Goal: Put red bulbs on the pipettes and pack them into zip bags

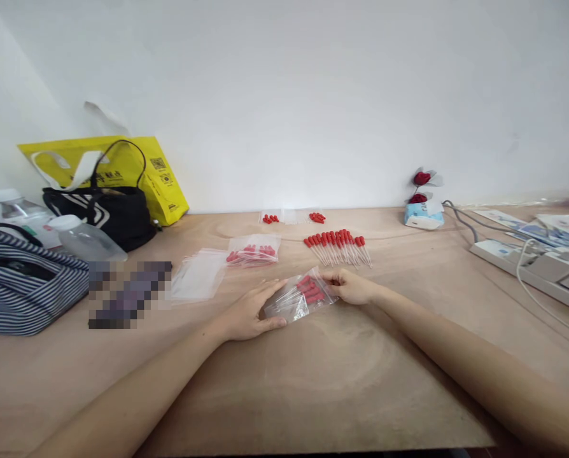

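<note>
A clear plastic bag [289, 306] with several red-tipped sticks inside lies between my hands at the middle of the table. My left hand [252, 313] rests at the bag's left end, fingers and thumb spread around its edge. The fingers of my right hand [349, 285] are pinched on the bag's upper right corner. Behind the bag, several loose red-tipped sticks [338, 247] lie side by side. To their left is a stack of filled bags [256, 250], and beside it a pile of flat clear bags [198, 275].
Small red pieces [317, 217] lie near the wall. At the left are a striped pouch [27, 286], plastic bottles [88, 236], a black bag [126, 219] and a yellow bag [170, 191]. A power strip [527, 261] with cables and a tissue pack [424, 216] are at the right.
</note>
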`<act>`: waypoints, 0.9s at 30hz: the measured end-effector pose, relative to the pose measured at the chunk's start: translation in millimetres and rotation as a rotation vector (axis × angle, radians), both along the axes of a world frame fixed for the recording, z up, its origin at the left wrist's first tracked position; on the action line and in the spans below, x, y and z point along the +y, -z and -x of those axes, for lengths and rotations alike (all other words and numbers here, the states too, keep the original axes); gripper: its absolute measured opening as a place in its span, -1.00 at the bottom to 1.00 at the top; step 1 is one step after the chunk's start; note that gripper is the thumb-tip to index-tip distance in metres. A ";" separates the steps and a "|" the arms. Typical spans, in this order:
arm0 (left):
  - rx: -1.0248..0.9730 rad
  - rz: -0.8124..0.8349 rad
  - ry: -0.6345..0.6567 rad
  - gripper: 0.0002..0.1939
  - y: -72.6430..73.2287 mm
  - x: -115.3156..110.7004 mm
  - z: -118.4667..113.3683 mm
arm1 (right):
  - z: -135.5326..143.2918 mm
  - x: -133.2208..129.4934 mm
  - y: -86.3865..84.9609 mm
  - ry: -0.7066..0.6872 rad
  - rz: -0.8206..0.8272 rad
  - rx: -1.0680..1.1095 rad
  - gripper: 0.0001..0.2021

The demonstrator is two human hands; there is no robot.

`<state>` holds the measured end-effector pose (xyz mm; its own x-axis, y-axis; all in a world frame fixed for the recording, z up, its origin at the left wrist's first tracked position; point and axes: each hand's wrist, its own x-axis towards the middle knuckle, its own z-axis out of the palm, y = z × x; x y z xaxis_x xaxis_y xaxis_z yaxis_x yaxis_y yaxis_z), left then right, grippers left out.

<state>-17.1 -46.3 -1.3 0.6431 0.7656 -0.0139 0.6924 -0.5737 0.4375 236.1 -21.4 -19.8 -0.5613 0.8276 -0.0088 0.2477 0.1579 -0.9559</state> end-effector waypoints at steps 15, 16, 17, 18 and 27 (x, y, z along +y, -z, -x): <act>0.022 0.003 0.008 -0.28 -2.2 -0.3 -0.1 | 27.9 60.5 -11.5 0.569 -0.506 -0.877 -0.76; 0.026 0.007 0.008 -0.28 -2.6 -0.7 -0.1 | 33.0 64.7 -10.9 0.569 -0.493 -0.906 -0.76; 0.027 0.009 0.009 -0.28 -2.9 -0.9 0.1 | 37.4 68.4 -10.1 0.568 -0.483 -0.920 -0.76; 0.026 0.012 0.011 -0.28 -2.9 -1.0 0.3 | 41.2 71.7 -9.4 0.563 -0.475 -0.927 -0.76; -0.001 0.035 0.006 -0.29 1.2 0.4 3.2 | 44.1 71.0 -21.6 0.489 -0.485 -0.919 -0.54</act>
